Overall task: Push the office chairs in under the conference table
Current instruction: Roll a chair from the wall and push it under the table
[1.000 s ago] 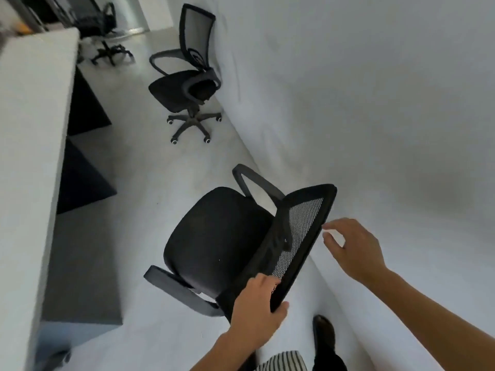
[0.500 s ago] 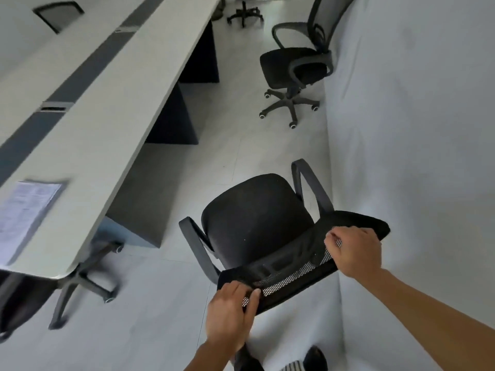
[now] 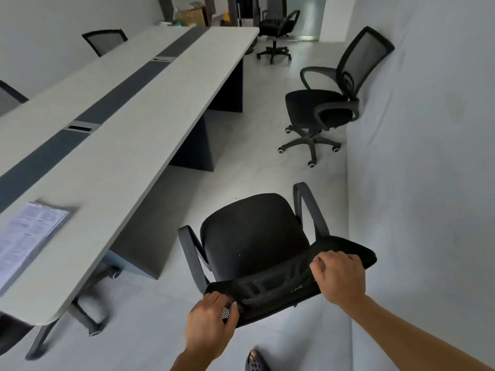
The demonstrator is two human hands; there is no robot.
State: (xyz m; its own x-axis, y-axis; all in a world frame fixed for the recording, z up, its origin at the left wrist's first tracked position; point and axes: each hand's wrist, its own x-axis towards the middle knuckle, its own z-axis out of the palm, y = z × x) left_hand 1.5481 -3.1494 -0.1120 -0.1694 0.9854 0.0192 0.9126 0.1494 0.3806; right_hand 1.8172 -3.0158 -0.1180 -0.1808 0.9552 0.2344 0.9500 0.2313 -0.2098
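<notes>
A black office chair [image 3: 251, 236] with a mesh backrest stands right in front of me, between the long grey conference table [image 3: 128, 124] on the left and the wall on the right. My left hand [image 3: 211, 325] grips the left end of the backrest's top edge. My right hand [image 3: 340, 277] grips its right end. The seat faces away from me, angled slightly toward the table. A second black chair [image 3: 321, 105] stands farther ahead, its back against the right wall. A third chair [image 3: 276, 25] stands near the table's far end.
A stack of printed papers [image 3: 24, 234] lies on the table's near left corner. A chair base [image 3: 88, 311] shows under that corner. Two chair backs [image 3: 104, 41] rise behind the table's far side. Cardboard boxes [image 3: 190, 16] sit at the back. My dark shoe [image 3: 255, 362] is below.
My right hand has closed on the backrest's right end and both hands now hold it. The chair has turned so its seat faces ahead, and my view has swung left onto the table.
</notes>
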